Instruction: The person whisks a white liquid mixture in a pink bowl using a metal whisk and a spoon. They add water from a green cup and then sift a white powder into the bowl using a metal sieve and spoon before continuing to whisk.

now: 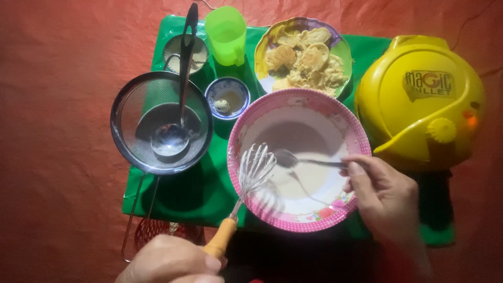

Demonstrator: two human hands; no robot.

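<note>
Batter [293,183] sits pale and runny in the pink bowl [238,157] on the green mat [209,194] — left hand [170,261] grips a whisk [255,169], right hand [385,196] pinches a spoon [293,159]. Cakes [306,57] already fill 1 plate [264,47] — mixing looks unfinished.

The left hand [170,260] is cut off by the bottom edge, so its grip on the whisk [246,188] handle is only partly seen. The whisk's wires are blurred. The right hand [385,196] hides the spoon [306,160] handle's end. The ladle [178,94] hides part of the small cup [184,52] behind it.
</note>
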